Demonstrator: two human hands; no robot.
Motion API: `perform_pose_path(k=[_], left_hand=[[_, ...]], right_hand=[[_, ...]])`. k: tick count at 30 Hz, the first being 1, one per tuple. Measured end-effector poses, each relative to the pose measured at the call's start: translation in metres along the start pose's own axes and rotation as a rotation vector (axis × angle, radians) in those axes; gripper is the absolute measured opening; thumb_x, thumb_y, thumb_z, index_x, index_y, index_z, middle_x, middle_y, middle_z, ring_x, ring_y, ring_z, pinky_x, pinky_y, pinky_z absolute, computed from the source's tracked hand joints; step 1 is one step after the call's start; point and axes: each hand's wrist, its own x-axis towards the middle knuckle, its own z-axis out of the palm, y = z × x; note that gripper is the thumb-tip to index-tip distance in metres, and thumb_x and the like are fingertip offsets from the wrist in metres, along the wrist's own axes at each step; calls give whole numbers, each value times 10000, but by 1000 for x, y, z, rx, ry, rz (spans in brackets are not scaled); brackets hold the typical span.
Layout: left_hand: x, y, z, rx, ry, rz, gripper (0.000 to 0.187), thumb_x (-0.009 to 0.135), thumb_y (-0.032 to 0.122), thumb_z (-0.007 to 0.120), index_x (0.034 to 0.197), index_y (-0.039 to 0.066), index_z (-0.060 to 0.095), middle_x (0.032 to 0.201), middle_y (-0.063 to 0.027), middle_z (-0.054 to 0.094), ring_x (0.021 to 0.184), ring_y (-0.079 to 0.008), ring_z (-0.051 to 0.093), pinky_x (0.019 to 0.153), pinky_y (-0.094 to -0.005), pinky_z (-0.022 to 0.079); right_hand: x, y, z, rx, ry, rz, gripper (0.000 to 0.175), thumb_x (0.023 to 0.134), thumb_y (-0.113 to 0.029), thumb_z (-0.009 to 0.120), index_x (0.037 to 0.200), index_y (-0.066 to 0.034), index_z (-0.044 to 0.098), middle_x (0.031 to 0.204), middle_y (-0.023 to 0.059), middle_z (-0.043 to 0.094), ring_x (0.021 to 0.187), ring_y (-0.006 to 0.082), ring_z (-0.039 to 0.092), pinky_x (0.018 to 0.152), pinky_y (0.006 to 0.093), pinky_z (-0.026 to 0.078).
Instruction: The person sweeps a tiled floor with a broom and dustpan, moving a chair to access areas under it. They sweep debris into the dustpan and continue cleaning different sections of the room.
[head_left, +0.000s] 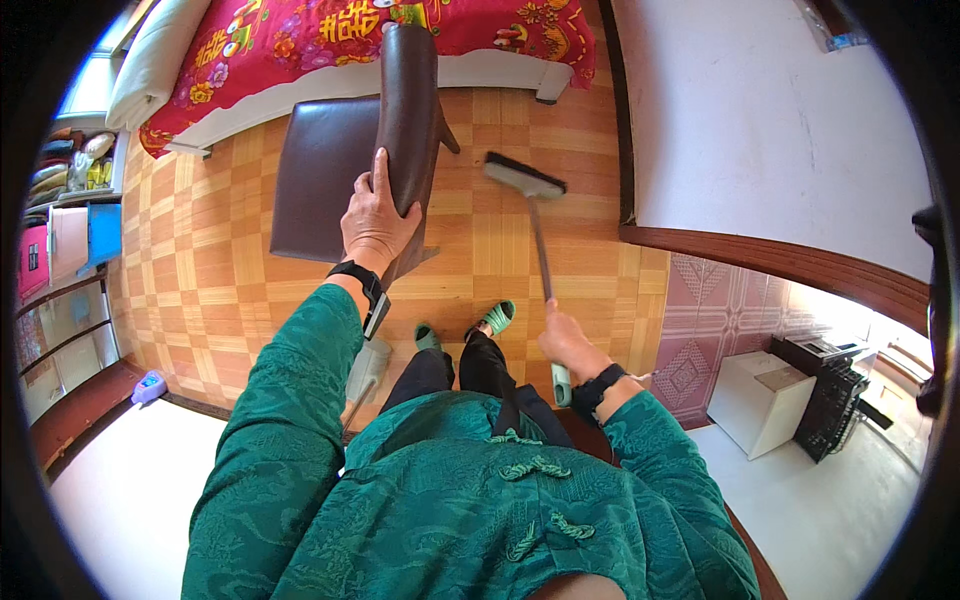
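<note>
My left hand (379, 221) rests on the top of the backrest of a brown leather-look chair (326, 176), fingers along one side and thumb apart on the other. In my right hand (566, 341) is the handle of a long broom, gripped near its pale green end. The broom's head (525, 178), with dark bristles along its far edge, lies over the wood-patterned floor to the right of the chair. A pale dustpan (367, 369) with a thin handle stands on the floor left of my legs, partly hidden by my sleeve.
A bed with a red patterned cover (300, 45) stands beyond the chair. On the right are a white wall (772, 142) and a doorway with pink tiles (694, 330) and a white box (757, 397). Shelves with a blue bin (103, 234) line the left.
</note>
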Motion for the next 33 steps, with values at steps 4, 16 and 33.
perform_pose_path(k=[4,16,33], left_hand=[[0,-1,0,8,12,13,929,744,362,679,1477,222,127,1275,-157,449,1064,-328,578,829,-432,529],[-2,-1,-2,-1,17,20,936,746,384,692,1475,208,133,1260,-190,459,1053,-344,581,818,-435,533],[20,-4,-6,-89,-175,-152,858,681,411,745,1369,103,334,1206,-171,587,1113,-342,569,932,-418,463]], right_hand=[[-29,18,-19,106,82,-84,656,760,-75,517,1394,-30,356,859,306,616,757,403,638,643,444,504],[-127,24,-25,762,-25,73,703,794,-22,558,1440,-19,282,585,20,500,466,109,515,412,264,437],[-279,135,31,1202,239,364,524,770,-22,571,1286,-42,485,587,24,523,464,111,515,406,265,425]])
